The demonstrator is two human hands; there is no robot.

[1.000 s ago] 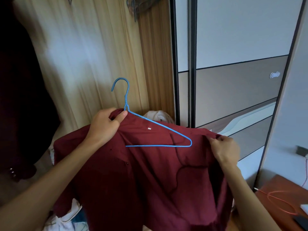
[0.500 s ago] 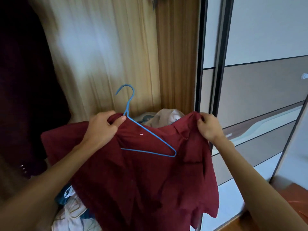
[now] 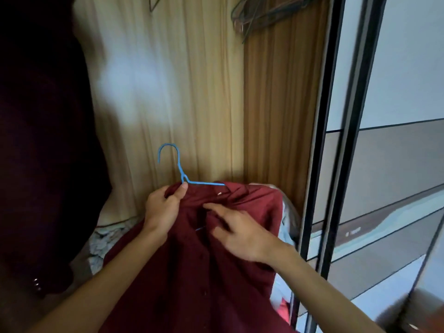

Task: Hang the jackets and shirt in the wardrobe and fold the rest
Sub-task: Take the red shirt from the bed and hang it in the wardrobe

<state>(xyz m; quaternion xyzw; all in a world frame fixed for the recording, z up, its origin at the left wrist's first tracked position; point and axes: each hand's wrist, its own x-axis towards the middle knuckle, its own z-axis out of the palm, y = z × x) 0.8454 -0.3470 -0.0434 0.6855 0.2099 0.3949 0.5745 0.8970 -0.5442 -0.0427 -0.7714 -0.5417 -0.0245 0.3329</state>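
Light wood-grain wardrobe interior (image 3: 168,92) open; grey panelled sliding door (image 3: 396,176) at right. Dark garment (image 3: 43,164) hangs inside, left. Maroon button-up cloth shirt (image 3: 192,284) held up before wardrobe. Right hand (image 3: 242,236), fingers loosely spread, rests on shirt front. Left hand (image 3: 163,210) grips collar at neck of thin blue wire hanger (image 3: 179,162), hook upright above collar.

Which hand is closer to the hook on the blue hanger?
Left. The left hand grips the red shirt at its collar, just under the hook of the blue hanger. The right hand lies lower and to the right, on the shirt front.
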